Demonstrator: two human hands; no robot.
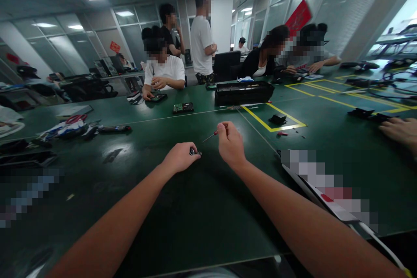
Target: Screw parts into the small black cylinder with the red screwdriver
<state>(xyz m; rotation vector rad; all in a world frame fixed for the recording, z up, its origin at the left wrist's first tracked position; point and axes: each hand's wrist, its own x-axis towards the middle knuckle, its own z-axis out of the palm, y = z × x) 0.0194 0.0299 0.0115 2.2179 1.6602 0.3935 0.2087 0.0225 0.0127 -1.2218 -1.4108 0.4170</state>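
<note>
My right hand [230,142] is closed around the red handle of a small screwdriver [210,136]. Its thin metal shaft points down and to the left, towards my left hand [180,156]. Between the fingers of that left hand is a small dark part with a shiny silvery ring [192,152]; its exact kind I cannot make out. The screwdriver's tip is apart from the part. Both hands are just above the green table [195,208], and the fingers partly hide what they hold.
A circuit board [183,107] and a long black casing [244,92] lie across the table. To the left are a dark screwdriver-like tool [114,129] and a pile of gloves [70,129]. A black bracket [277,119] sits inside yellow tape. Another person's hand [400,132] rests at right.
</note>
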